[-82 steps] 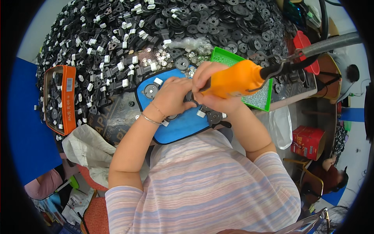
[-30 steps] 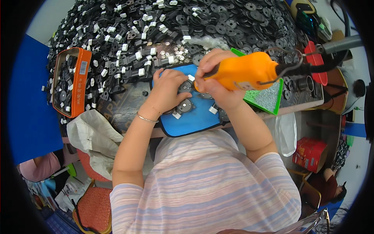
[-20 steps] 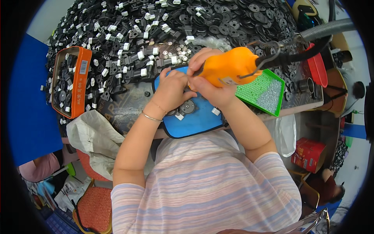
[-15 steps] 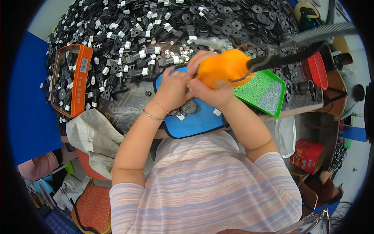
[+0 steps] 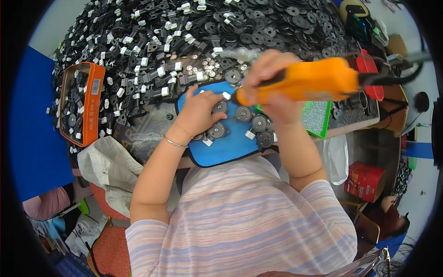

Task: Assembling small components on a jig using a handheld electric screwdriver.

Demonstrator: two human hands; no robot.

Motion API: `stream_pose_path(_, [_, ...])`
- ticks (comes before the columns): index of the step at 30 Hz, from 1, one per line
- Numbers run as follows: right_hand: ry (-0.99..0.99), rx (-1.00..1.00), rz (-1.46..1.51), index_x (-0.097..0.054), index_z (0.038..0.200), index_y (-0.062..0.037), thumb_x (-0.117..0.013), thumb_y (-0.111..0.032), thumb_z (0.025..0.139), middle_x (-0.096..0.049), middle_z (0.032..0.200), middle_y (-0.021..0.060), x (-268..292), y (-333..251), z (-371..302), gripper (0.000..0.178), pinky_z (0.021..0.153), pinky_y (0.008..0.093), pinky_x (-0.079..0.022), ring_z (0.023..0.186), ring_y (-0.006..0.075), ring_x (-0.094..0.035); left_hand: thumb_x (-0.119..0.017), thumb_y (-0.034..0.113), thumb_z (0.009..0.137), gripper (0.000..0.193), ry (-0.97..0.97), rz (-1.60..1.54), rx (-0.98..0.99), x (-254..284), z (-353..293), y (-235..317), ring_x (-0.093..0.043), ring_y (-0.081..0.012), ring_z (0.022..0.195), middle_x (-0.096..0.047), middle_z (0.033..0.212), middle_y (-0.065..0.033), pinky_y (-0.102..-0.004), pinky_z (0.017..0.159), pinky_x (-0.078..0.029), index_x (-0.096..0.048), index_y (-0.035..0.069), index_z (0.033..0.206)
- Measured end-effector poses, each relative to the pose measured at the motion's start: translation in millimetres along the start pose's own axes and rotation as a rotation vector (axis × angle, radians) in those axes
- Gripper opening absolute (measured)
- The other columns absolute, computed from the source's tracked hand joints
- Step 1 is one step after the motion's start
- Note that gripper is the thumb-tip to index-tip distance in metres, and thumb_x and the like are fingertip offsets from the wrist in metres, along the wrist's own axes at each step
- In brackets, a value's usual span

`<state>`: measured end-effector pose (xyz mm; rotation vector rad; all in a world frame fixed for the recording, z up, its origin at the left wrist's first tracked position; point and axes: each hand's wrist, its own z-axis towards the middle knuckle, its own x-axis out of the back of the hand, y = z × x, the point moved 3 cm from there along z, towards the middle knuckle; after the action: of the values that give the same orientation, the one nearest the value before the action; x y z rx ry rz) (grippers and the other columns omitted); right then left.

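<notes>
My right hand [image 5: 272, 78] is closed around an orange electric screwdriver [image 5: 318, 81], which lies tilted over the right side of the blue mat [image 5: 226, 154]. Its tip end points left, and a dark cord runs from its back. On the mat, my left hand [image 5: 199, 111] has thumb and forefinger about a round black wheel-like part [image 5: 220, 106], pinching it at the edge. A white-tipped piece [image 5: 226, 96] sits just beyond that part. Several similar black round parts, such as one nearer me [image 5: 216, 129] and one at the right [image 5: 265, 139], lie around on the mat.
A heap of black pieces with white ends [image 5: 152, 46] and black discs [image 5: 295, 27] covers the far table. Small silvery rings [image 5: 210, 68] lie beyond the mat. An orange-red box [image 5: 94, 104] stands left; a green tray [image 5: 323, 124] of small metal bits is right, near a red tray [image 5: 371, 87].
The orange screwdriver has swung from upright over my hands to tilted, moving right with my right hand. My hands have drawn apart, uncovering more black round parts on the mat.
</notes>
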<state>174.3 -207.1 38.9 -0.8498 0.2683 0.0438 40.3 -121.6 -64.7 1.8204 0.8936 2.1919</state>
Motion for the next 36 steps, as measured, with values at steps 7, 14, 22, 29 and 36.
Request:
stream_pose_path(7, [0.337, -0.035, -0.205, -0.051, 0.088, 0.0029, -0.059, 0.005, 0.071, -0.053, 0.081, 0.0114, 56.0, -23.8, -39.5, 0.018, 0.051, 0.0224, -0.046, 0.058, 0.0127, -0.054, -0.070, 0.025, 0.070, 0.043, 0.035, 0.044, 0.024, -1.9, 3.2, 18.3, -0.056, -0.0239, 0.092, -0.059, 0.091, -0.0080, -0.0483, 0.102, -0.024, -0.058, 0.006, 0.106])
stream_pose_path(14, [0.307, -0.048, -0.296, -0.049, 0.092, 0.0026, -0.057, 0.000, 0.074, -0.049, 0.087, 0.0137, 64.2, -19.2, -51.2, 0.020, 0.056, 0.0272, -0.045, 0.059, 0.0174, -0.053, -0.071, 0.020, 0.069, 0.046, 0.004, 0.040, 0.035, 0.8, 4.7, 26.2, -0.055, -0.0245, 0.098, -0.058, 0.099, -0.0089, -0.0484, 0.102, -0.025, -0.055, 0.007, 0.111])
stream_pose_path(22, [0.298, -0.072, -0.262, -0.049, 0.092, 0.0025, -0.058, -0.001, 0.075, -0.049, 0.087, 0.0134, 66.4, -16.7, -55.7, 0.020, 0.056, 0.0268, -0.044, 0.060, 0.0169, -0.053, -0.071, 0.010, 0.067, 0.049, -0.053, -0.007, 0.058, 0.4, 6.1, 22.2, -0.051, -0.0269, 0.106, -0.055, 0.112, -0.0085, -0.0473, 0.103, -0.025, -0.054, 0.009, 0.113])
stream_pose_path(29, [0.322, -0.100, -0.239, -0.048, 0.091, 0.0014, -0.058, -0.002, 0.075, -0.049, 0.085, 0.0128, 64.0, -15.4, -55.0, 0.020, 0.055, 0.0270, -0.045, 0.059, 0.0163, -0.052, -0.072, 0.009, 0.065, 0.047, -0.073, -0.008, 0.029, -0.7, 8.5, 16.3, -0.051, -0.0241, 0.108, -0.053, 0.118, -0.0063, -0.0458, 0.102, -0.027, -0.055, 0.009, 0.109])
stream_pose_path(36, [0.225, 0.001, -0.136, -0.047, 0.093, 0.0001, -0.060, -0.014, 0.079, -0.048, 0.083, 0.0122, 34.9, -35.8, -35.5, 0.024, 0.054, 0.0287, -0.044, 0.057, 0.0167, -0.052, -0.073, 0.010, 0.064, 0.046, -0.072, -0.036, 0.007, -2.5, 9.6, 13.1, -0.053, -0.0233, 0.106, -0.054, 0.117, -0.0058, -0.0451, 0.100, -0.028, -0.055, 0.009, 0.106])
